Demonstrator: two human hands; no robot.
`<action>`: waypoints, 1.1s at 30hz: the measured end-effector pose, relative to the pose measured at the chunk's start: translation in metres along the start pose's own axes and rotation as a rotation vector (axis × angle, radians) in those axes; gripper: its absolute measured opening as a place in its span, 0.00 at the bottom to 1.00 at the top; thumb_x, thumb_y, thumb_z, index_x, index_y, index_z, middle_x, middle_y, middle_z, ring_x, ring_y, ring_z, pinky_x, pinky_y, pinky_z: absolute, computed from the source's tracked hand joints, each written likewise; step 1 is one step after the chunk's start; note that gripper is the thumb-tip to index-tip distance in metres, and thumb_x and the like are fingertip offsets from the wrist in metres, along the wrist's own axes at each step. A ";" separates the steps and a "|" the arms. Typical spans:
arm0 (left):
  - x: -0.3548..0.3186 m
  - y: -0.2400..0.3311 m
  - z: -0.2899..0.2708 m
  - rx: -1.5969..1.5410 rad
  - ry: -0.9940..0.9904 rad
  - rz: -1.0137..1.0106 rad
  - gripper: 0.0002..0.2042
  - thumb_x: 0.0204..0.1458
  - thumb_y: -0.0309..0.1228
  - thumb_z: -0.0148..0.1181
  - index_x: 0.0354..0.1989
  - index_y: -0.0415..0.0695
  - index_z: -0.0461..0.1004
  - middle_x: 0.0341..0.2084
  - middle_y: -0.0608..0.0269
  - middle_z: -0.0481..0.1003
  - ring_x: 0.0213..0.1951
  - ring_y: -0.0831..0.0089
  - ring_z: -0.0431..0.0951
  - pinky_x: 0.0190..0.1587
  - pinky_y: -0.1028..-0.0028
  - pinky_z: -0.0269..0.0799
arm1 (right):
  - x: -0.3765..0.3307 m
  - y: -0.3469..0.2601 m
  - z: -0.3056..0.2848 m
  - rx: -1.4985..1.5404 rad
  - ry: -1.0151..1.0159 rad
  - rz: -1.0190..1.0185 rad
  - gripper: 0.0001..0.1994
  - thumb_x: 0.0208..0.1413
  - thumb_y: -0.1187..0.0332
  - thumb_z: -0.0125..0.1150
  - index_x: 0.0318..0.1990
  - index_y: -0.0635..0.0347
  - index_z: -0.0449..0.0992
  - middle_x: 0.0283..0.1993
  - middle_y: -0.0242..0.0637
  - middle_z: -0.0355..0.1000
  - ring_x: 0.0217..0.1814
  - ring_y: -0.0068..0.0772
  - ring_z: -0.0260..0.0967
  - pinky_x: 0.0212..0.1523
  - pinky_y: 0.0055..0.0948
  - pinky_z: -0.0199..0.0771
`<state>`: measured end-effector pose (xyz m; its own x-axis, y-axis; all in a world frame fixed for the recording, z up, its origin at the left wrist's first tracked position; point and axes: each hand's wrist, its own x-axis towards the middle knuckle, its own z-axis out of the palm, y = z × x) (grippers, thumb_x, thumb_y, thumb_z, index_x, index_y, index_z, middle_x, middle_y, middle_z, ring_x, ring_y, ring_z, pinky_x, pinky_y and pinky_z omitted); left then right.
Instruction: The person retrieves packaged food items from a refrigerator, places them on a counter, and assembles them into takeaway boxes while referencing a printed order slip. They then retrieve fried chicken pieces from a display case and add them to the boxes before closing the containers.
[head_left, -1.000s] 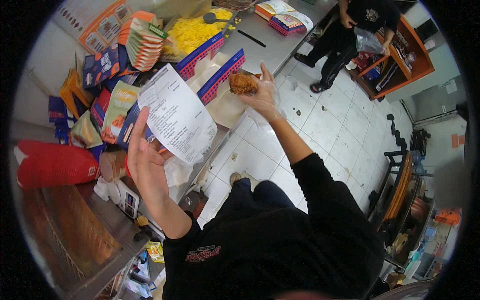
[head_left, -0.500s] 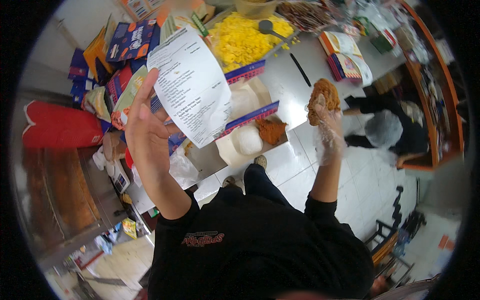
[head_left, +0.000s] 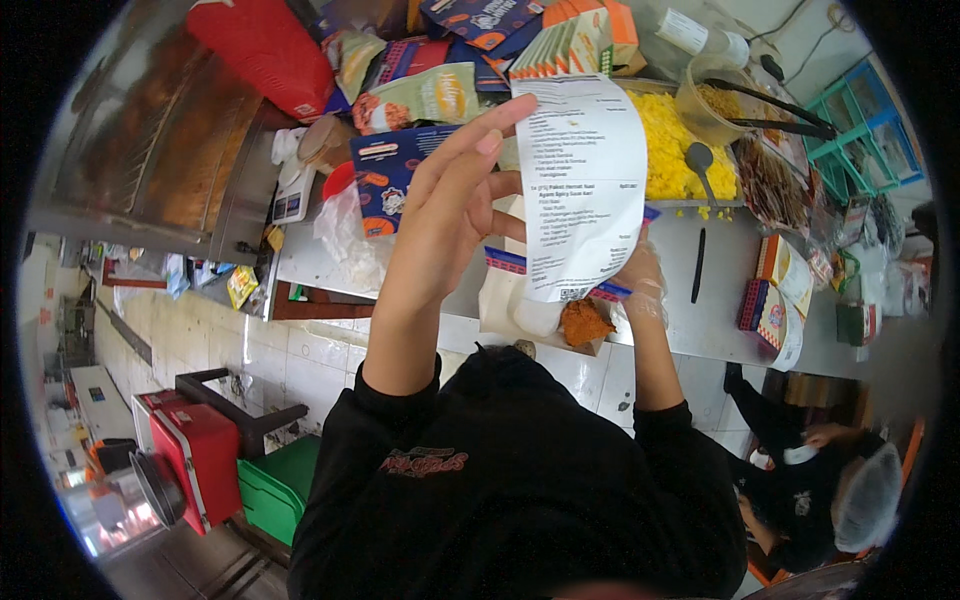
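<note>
A long white printed receipt (head_left: pixel 585 190) hangs upright over the counter, its left edge in the fingers of my left hand (head_left: pixel 440 215). My right hand (head_left: pixel 643 278), in a clear plastic glove, reaches in behind the receipt's lower right side. Its fingers, and anything in them, are hidden there. Just below the receipt, an open paper meal box (head_left: pixel 495 308) stands at the counter's near edge. In it lie a white rice mound (head_left: pixel 537 318) and a reddish-brown piece of fried chicken (head_left: pixel 587 324). Behind the receipt, a second box with a purple edge (head_left: pixel 507 260) is mostly covered.
A tray of yellow, rice-like food (head_left: pixel 665 150) with a dark spoon (head_left: pixel 702 165) stands at the back. A black pen (head_left: pixel 699 265) and stacked cartons (head_left: pixel 775 300) lie right. A scale (head_left: pixel 293 195) stands left. At lower right is a person in a hair net (head_left: pixel 866 500).
The view has swung to the right. My right hand has come from out at the side to behind the receipt; the fried chicken it held is out of sight. My left hand still holds the receipt.
</note>
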<state>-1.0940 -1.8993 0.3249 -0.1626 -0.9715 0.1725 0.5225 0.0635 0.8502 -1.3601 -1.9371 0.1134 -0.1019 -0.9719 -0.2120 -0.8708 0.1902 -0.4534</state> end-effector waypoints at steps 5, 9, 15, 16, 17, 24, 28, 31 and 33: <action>-0.016 0.010 -0.004 0.003 -0.005 -0.023 0.26 0.64 0.40 0.44 0.65 0.34 0.59 0.58 0.50 0.66 0.49 0.62 0.77 0.34 0.68 0.83 | 0.012 0.017 0.010 -0.152 -0.122 -0.222 0.48 0.48 0.39 0.61 0.68 0.64 0.52 0.56 0.58 0.67 0.55 0.59 0.70 0.50 0.46 0.73; -0.034 0.019 -0.008 -0.012 -0.016 -0.001 0.26 0.64 0.40 0.43 0.65 0.34 0.59 0.59 0.50 0.65 0.49 0.61 0.78 0.34 0.69 0.83 | 0.015 0.029 0.007 -0.214 -0.157 -0.363 0.34 0.54 0.44 0.58 0.63 0.54 0.62 0.58 0.56 0.65 0.55 0.58 0.69 0.52 0.46 0.72; -0.050 0.027 -0.015 0.010 0.003 0.008 0.26 0.64 0.40 0.44 0.65 0.35 0.61 0.58 0.51 0.66 0.48 0.60 0.78 0.34 0.68 0.83 | -0.030 0.050 -0.033 0.212 0.367 0.003 0.26 0.58 0.47 0.56 0.57 0.55 0.69 0.50 0.54 0.71 0.40 0.49 0.72 0.46 0.40 0.72; -0.051 0.027 -0.015 0.010 0.001 0.008 0.26 0.64 0.40 0.44 0.65 0.35 0.61 0.57 0.51 0.66 0.48 0.60 0.78 0.34 0.68 0.83 | -0.046 0.052 -0.038 0.227 0.187 0.039 0.27 0.58 0.47 0.56 0.57 0.57 0.69 0.50 0.55 0.72 0.40 0.50 0.73 0.46 0.41 0.71; -0.051 0.027 -0.016 0.009 -0.003 0.009 0.26 0.64 0.40 0.44 0.65 0.35 0.61 0.57 0.50 0.66 0.48 0.60 0.78 0.34 0.68 0.83 | -0.063 0.055 -0.044 0.240 0.009 0.074 0.28 0.58 0.47 0.56 0.57 0.58 0.68 0.49 0.55 0.72 0.41 0.51 0.73 0.47 0.42 0.71; -0.051 0.023 -0.012 -0.019 -0.054 0.011 0.26 0.64 0.40 0.44 0.64 0.33 0.60 0.57 0.49 0.66 0.48 0.60 0.77 0.36 0.66 0.83 | -0.128 0.026 0.005 0.332 -0.282 0.099 0.29 0.61 0.50 0.54 0.61 0.62 0.62 0.53 0.59 0.70 0.51 0.54 0.71 0.49 0.45 0.71; -0.054 0.023 -0.010 -0.032 -0.077 0.002 0.26 0.64 0.40 0.44 0.64 0.32 0.60 0.57 0.48 0.65 0.48 0.60 0.77 0.37 0.65 0.84 | -0.140 0.007 0.009 0.195 -0.097 -0.041 0.27 0.61 0.53 0.53 0.61 0.60 0.61 0.52 0.60 0.69 0.52 0.58 0.68 0.52 0.49 0.68; -0.057 0.024 -0.009 -0.043 -0.085 0.009 0.26 0.64 0.39 0.44 0.64 0.32 0.60 0.58 0.48 0.65 0.48 0.59 0.77 0.37 0.65 0.84 | -0.153 -0.016 0.008 0.163 0.124 -0.171 0.26 0.60 0.55 0.55 0.61 0.61 0.62 0.51 0.60 0.68 0.54 0.60 0.66 0.56 0.51 0.65; -0.058 0.025 -0.008 -0.049 -0.093 0.021 0.26 0.64 0.39 0.43 0.64 0.32 0.60 0.58 0.48 0.65 0.48 0.59 0.77 0.37 0.65 0.84 | -0.163 -0.035 0.019 0.146 0.172 -0.269 0.27 0.58 0.57 0.57 0.60 0.62 0.62 0.51 0.60 0.67 0.56 0.59 0.65 0.58 0.51 0.63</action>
<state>-1.0648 -1.8432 0.3325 -0.2274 -0.9444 0.2376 0.5665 0.0702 0.8211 -1.3042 -1.7824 0.1472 0.0322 -0.9967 0.0751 -0.8009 -0.0706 -0.5946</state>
